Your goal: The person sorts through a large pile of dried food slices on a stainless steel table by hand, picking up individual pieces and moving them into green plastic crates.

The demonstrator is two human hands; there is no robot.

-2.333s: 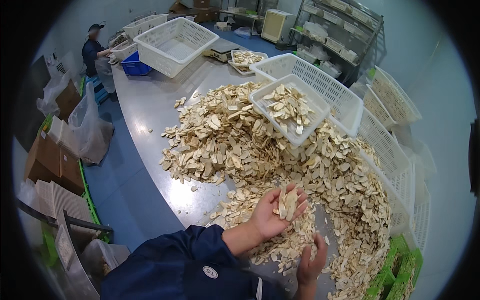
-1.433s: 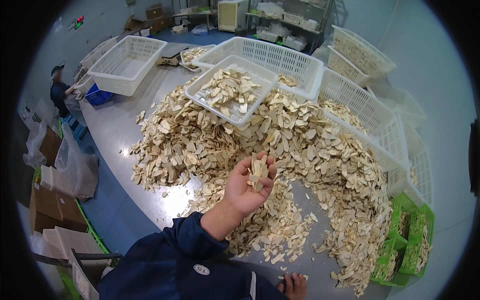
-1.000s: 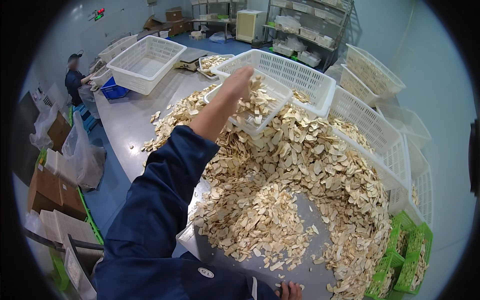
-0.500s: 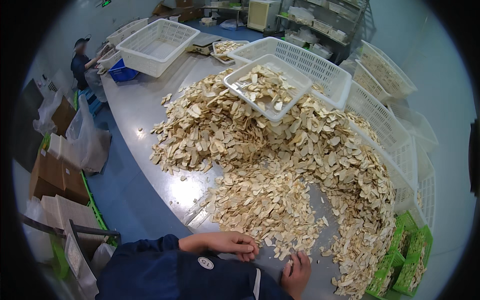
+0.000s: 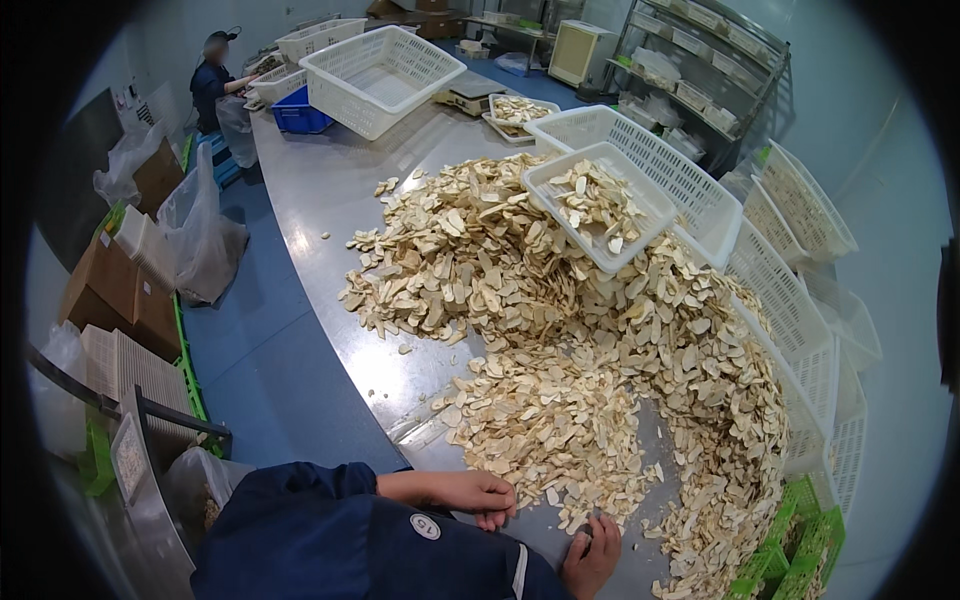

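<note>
A spread of pale, cream-coloured dried slices (image 5: 550, 420) lies on the metal table in front of me, joined to a taller heap (image 5: 450, 250) behind it. At the spread's near left edge is my left hand (image 5: 478, 494), its fingers curled inward; whatever they may hold is hidden. My right hand (image 5: 594, 555) rests close to the near edge of the slices, thumb and fingers bent together, and I cannot make out what is between them. A white tray (image 5: 600, 258) partly filled with slices sits tilted on top of the heap.
White perforated baskets (image 5: 640, 140) line the table's far right side. Green baskets (image 5: 800, 540) stand at the near right. A large white basket (image 5: 375, 105), a blue bin (image 5: 298, 112) and a scale (image 5: 470, 97) are at the back. Another person (image 5: 210, 85) works at far left.
The view has swung slightly left, so the table and heap appear shifted right. Both hands stay near the same edge of the slices, with little change in their fingers.
</note>
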